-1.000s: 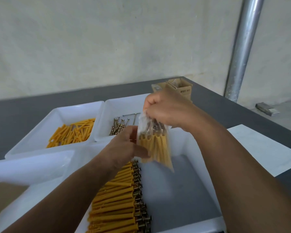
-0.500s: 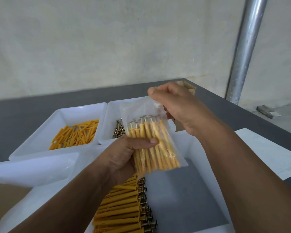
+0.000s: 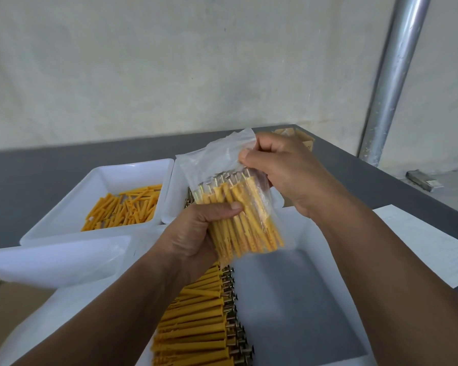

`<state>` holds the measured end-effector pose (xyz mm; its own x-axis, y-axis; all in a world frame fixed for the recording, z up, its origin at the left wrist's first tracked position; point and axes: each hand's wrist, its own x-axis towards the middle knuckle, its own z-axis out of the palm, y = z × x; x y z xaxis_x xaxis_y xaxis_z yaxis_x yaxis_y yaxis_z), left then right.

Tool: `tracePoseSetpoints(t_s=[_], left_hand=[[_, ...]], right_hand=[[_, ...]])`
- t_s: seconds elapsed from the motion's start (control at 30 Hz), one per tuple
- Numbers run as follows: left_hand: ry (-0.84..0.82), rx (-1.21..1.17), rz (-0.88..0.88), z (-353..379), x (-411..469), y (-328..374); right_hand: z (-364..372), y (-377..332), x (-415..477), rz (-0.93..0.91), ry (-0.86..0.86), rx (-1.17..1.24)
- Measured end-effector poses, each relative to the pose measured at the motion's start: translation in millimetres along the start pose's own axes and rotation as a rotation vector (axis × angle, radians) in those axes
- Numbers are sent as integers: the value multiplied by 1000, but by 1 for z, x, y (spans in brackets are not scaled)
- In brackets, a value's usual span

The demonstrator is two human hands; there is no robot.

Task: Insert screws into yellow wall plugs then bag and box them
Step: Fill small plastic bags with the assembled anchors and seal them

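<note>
A clear plastic bag (image 3: 217, 157) filled with several yellow wall plugs with screws (image 3: 246, 220) is held above the trays. My left hand (image 3: 193, 233) grips the bag's lower half, thumb across the plugs. My right hand (image 3: 280, 167) pinches the bag's open top edge. Below, a row of assembled plugs with screws (image 3: 196, 320) lies in the near white tray (image 3: 315, 233). Loose yellow plugs (image 3: 124, 207) fill the far left tray (image 3: 132, 170). A few loose screws (image 3: 188, 199) show in the middle tray, mostly hidden by the bag.
A cardboard box (image 3: 302, 140) sits on the grey table (image 3: 50, 165) behind my right hand. An empty white tray (image 3: 56, 257) stands at the left, over brown cardboard (image 3: 8, 307). A white paper sheet (image 3: 431, 241) lies at right, a metal pipe (image 3: 391, 75) beyond it.
The bag has been raised and turned so the screw heads point up. My right hand has shifted from bunching the top to pinching its upper edge; my left hand now grips lower down.
</note>
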<state>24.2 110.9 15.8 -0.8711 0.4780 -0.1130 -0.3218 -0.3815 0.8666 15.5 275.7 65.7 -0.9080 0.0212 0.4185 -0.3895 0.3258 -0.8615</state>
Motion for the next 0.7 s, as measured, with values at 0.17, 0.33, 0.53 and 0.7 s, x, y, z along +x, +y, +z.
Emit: tracePoseSetpoints(t_s=[0.17,0.33,0.53,0.7], left_hand=[[-57,-25,-4,-1,-1,1],[-112,-17,-7,-1,0,1],[-47,5,-2,-2,1,0],[-61,120,-22,-2,2,-4]], right_hand=[[1,1,0,-27,48,-22],[1,0,-1,-42,29,142],[-2,-5,-1,98,-86,104],[-3,-3,-3,118,-70,-64]])
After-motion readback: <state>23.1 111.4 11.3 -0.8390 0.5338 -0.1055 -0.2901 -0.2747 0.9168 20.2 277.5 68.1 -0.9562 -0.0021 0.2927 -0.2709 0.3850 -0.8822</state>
